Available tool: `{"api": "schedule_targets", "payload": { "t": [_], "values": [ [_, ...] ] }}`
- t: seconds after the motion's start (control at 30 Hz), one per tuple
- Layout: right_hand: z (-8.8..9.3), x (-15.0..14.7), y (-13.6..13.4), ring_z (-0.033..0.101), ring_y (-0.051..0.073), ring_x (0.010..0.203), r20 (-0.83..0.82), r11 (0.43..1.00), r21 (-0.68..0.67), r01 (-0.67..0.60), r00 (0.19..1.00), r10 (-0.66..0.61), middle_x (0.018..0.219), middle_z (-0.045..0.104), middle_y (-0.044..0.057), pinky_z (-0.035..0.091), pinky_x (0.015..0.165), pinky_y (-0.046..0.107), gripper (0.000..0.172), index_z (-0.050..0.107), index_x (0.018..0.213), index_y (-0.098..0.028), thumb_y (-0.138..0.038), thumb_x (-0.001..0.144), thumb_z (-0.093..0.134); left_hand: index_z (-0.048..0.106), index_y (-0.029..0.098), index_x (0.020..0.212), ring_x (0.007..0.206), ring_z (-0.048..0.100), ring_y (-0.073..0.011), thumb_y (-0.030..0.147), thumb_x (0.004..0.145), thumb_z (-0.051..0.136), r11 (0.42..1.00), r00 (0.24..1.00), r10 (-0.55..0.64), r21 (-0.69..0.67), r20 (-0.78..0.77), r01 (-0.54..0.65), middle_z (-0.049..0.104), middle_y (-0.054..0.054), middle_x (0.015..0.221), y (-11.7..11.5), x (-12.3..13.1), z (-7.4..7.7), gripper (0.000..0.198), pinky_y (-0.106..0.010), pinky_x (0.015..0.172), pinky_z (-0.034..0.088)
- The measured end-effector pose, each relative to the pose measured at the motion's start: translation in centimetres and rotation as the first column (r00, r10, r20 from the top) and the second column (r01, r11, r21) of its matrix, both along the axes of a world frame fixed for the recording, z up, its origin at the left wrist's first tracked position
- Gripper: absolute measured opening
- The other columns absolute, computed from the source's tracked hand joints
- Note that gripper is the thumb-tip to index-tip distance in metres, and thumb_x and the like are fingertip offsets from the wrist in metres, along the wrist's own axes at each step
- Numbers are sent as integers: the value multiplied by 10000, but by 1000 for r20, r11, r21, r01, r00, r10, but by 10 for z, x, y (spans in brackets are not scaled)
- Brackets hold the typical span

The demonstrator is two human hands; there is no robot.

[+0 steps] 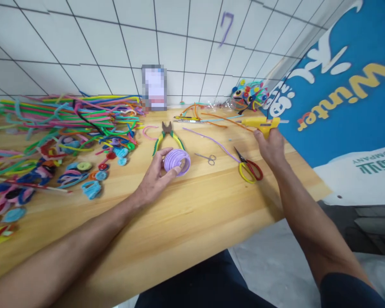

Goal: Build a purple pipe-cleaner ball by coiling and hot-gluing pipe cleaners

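My left hand point(157, 175) is closed around a purple coil of pipe cleaner point(173, 161), its open round end facing right. At the right side of the table, my right hand point(271, 147) grips a yellow glue gun point(259, 123) with its nozzle pointing left. Just beyond the coil lie pliers point(167, 133) with green and yellow handles. Small metal scissors point(207, 159) rest to the right of the coil. Larger scissors point(250, 167) with red and yellow handles lie below my right hand, touching or close to the end of a loose purple pipe cleaner point(211, 140).
A big heap of coloured pipe cleaners point(67, 117) covers the table's left, with finished-looking twisted pieces point(91, 188) before it. A phone point(154, 87) leans on the tiled wall. Pens point(189, 119) and a bag of small colourful pieces point(250, 94) lie at the back. A blue banner point(349, 102) hangs right.
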State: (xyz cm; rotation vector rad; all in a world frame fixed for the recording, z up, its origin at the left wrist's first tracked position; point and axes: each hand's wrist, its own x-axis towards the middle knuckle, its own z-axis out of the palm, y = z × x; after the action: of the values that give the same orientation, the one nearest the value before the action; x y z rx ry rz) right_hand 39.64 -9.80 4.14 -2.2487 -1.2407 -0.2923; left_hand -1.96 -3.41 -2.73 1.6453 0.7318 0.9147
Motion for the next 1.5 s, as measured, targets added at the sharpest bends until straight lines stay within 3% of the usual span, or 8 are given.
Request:
{"api": "schedule_targets", "payload": {
  "t": [0.1,0.27,0.57,0.7,0.83,1.1,1.3,1.5],
  "values": [
    [-25,19,-4,726,423,1156,-123,989,-59,136,982,-143,1248,774,277,556,1009,566,504,666,1304,-126,-457,929,602,481,249,1534,1345,627,-314,528,967,749,1000,996,5,22,-88,-3,618,-128,1473,0,-1,0,686,-534,1201,493],
    [-52,22,-4,721,373,1133,-162,990,-73,120,978,-130,1207,783,263,548,1022,488,415,691,1219,-140,-411,912,623,520,226,1507,1397,595,-352,547,969,718,995,986,23,99,-167,-6,595,-150,1500,1,0,4,657,-577,1239,457],
    [-36,13,-39,687,356,1149,-33,988,41,146,989,-145,1238,741,256,549,1066,522,560,674,1278,-90,-408,827,765,524,225,1486,1330,620,-330,556,971,708,996,989,30,92,-147,-16,620,-145,1451,-1,0,6,639,-542,1162,518],
    [-29,-42,-45,706,300,1011,107,968,60,-242,966,234,1112,770,136,571,985,484,288,720,1177,-201,-378,953,683,524,224,1493,1269,643,-316,540,963,702,996,985,16,94,-171,0,627,-140,1438,-2,1,8,642,-496,1076,566],
    [-26,-112,-16,701,300,1108,100,801,-228,-554,805,585,1100,789,141,520,1050,437,182,763,1086,-188,-324,1030,656,515,227,1500,1227,661,-296,533,960,701,994,981,16,109,-194,5,632,-131,1418,-2,1,10,648,-452,1011,598],
    [-22,-159,27,684,325,1177,204,645,-680,-349,755,624,1153,772,223,491,1040,409,302,742,1161,-71,-111,1077,455,540,214,1457,1255,662,-301,462,956,693,990,983,5,141,-182,21,636,-144,1410,-2,1,12,580,-443,1008,605],
    [-37,-154,20,681,349,1135,342,676,-661,-326,672,657,1117,751,241,503,1002,450,306,697,1168,-57,-44,1041,420,535,211,1452,1275,659,-308,469,956,706,992,986,-10,124,-167,31,631,-151,1418,-3,1,14,585,-445,1010,606],
    [-39,-153,28,712,345,1081,279,651,-678,-340,701,657,1094,763,228,520,937,434,294,703,1164,-73,-73,1056,430,525,212,1479,1247,658,-302,479,959,701,994,983,-7,106,-184,27,625,-150,1422,-3,0,13,611,-434,970,598]
  ]
}}
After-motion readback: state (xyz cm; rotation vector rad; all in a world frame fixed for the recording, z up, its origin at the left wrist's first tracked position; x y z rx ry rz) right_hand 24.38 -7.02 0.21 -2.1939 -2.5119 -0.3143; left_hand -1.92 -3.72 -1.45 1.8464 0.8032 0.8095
